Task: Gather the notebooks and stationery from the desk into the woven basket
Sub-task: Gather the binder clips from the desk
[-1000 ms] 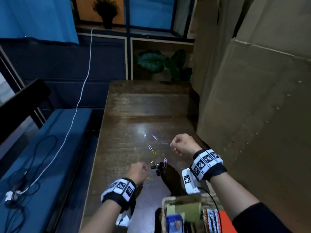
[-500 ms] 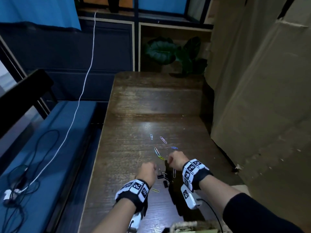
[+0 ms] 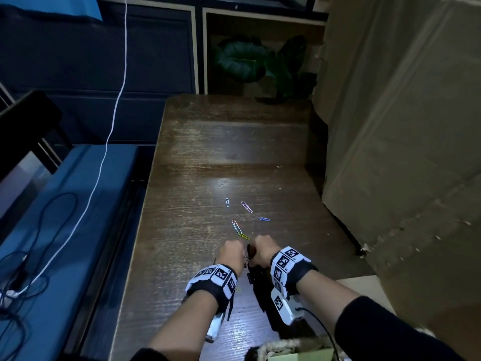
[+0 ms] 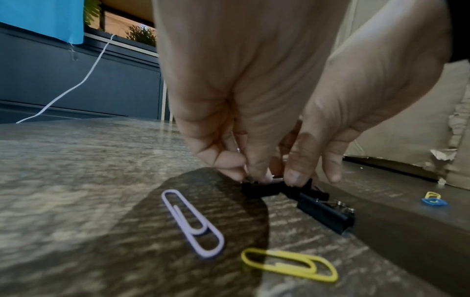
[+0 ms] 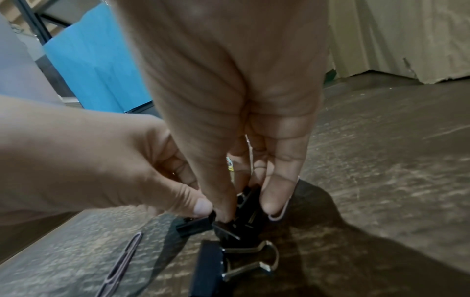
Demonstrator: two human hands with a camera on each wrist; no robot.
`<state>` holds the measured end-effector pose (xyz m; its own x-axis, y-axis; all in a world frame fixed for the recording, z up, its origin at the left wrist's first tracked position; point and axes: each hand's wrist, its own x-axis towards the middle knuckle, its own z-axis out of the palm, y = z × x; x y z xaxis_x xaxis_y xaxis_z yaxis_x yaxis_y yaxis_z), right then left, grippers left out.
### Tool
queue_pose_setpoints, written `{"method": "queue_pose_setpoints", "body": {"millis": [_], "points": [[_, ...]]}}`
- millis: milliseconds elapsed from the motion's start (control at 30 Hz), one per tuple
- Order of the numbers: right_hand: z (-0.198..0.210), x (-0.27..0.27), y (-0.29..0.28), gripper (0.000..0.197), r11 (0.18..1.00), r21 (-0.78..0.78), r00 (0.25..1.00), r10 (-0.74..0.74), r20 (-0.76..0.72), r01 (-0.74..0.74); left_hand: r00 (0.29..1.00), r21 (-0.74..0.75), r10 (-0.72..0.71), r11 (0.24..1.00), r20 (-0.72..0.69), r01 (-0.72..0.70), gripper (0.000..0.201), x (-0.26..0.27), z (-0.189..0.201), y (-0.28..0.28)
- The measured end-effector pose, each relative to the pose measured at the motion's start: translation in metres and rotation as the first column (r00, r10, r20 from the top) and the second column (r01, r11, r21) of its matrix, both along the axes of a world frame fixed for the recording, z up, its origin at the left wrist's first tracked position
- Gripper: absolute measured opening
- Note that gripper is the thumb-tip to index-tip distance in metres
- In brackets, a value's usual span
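Both hands meet low over the wooden desk [image 3: 208, 157] at a small pile of black binder clips. My left hand [image 3: 232, 252] pinches one small black binder clip [image 4: 259, 189] with thumb and fingertips [image 4: 257, 176]. My right hand [image 3: 262, 250] pinches a second black binder clip [image 5: 245, 213] right beside it. A larger binder clip [image 5: 211, 267] with silver handles lies loose nearer to me. Coloured paper clips [image 3: 238, 227] are scattered just beyond the hands. The woven basket [image 3: 283, 346] shows only its rim at the bottom edge.
A lilac paper clip [image 4: 193, 223] and a yellow one [image 4: 289, 265] lie near the left hand. Tall cardboard sheets [image 3: 403, 152] wall the desk's right side. A blue bench [image 3: 65, 243] with cables runs along the left; a plant [image 3: 250, 61] stands behind the desk.
My right hand has come down and left to join the left hand at the binder clips. The view has tilted, so the basket has slid almost out of frame.
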<state>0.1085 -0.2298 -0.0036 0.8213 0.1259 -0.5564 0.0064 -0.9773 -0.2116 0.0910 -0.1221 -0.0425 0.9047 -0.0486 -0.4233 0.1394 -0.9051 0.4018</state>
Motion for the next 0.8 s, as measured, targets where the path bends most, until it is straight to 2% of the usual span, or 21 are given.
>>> {"method": "queue_pose_setpoints", "body": {"millis": [300,533,667,733,800], "points": [[-0.002,-0.007,0.002,0.029,0.997,0.029,0.998,-0.066,-0.023,0.066,1.000,0.112,0.007,0.994,0.017,-0.009,0.019,-0.004,-0.003,0.001],[-0.001,-0.012,0.001,0.025,0.995,0.074,0.998,-0.062,-0.008,0.062,1.000,0.096,0.016,0.995,-0.027,-0.013,0.022,-0.005,-0.002,0.002],[0.015,-0.015,-0.006,0.022,0.989,0.108,0.995,-0.100,0.017,0.098,1.000,0.081,0.013,0.997,-0.016,-0.012,0.019,-0.006,-0.003,0.002],[0.030,-0.016,-0.012,0.009,0.984,0.144,0.993,-0.109,0.046,0.101,1.000,0.069,-0.002,0.998,-0.010,0.003,0.020,-0.007,-0.001,0.001],[0.049,-0.020,-0.022,0.019,0.974,0.204,0.989,-0.120,0.084,0.100,0.999,0.056,-0.028,0.998,-0.017,0.029,0.021,-0.010,-0.002,0.001]]}}
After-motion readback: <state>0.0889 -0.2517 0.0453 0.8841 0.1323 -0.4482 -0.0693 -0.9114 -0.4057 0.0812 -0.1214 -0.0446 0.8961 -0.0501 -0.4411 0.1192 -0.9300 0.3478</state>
